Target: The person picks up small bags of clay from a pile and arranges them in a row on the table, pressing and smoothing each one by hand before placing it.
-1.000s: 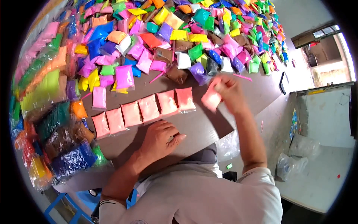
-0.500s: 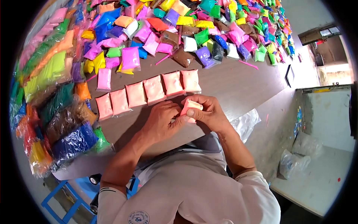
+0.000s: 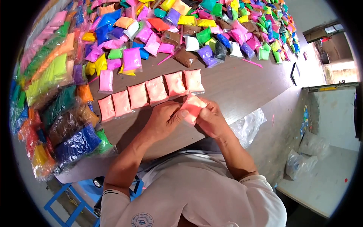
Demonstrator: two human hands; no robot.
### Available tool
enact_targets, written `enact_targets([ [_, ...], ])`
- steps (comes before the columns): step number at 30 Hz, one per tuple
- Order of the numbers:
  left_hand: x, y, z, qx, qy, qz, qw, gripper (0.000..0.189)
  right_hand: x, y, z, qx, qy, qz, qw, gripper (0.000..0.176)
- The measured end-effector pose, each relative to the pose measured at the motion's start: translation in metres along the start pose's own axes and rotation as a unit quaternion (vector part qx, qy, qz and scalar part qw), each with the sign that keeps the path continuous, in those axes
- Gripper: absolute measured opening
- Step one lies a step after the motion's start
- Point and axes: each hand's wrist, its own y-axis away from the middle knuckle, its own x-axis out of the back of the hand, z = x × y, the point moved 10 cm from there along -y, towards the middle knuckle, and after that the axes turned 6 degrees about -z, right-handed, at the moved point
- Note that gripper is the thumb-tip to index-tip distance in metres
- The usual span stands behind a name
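Note:
Between my two hands is a small salmon-pink packet (image 3: pixel 193 105), its flat face turned up. My left hand (image 3: pixel 165 119) pinches its left edge with the thumb on top. The packet's right edge is between the thumb and fingers of my right hand (image 3: pixel 212 118). Just beyond my hands, several similar salmon packets (image 3: pixel 156 90) lie side by side in a slanting row on the brown table (image 3: pixel 230 81). The packet in my hands overlaps the near edge of the row's right part in view.
A large heap of multicoloured packets (image 3: pixel 204 36) covers the table's far side. Bundled packets in clear bags (image 3: pixel 77 145) are stacked at the left. One pink packet (image 3: pixel 106 81) lies beyond the row. Clear plastic (image 3: pixel 249 126) is right of my right forearm.
The packet between my hands was folded or curled and now shows flat and spread. My right hand has moved slightly down and its fingers have shifted on the packet.

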Motion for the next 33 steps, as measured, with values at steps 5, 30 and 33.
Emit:
enact_targets([
  [5, -0.002, -0.001, 0.005, -0.034, -0.025, 0.006, 0.999, 0.047, 0.005, 0.002, -0.002, 0.004, 0.224, -0.007, 0.975, 0.035],
  [30, -0.006, 0.000, 0.006, -0.051, -0.052, 0.015, 0.997, 0.049, -0.016, 0.008, -0.035, 0.178, 0.395, -0.057, 0.900, 0.034],
  [33, -0.005, -0.001, 0.008, -0.062, -0.034, 0.028, 0.997, 0.050, -0.015, 0.012, -0.038, 0.182, 0.426, -0.029, 0.886, 0.034],
])
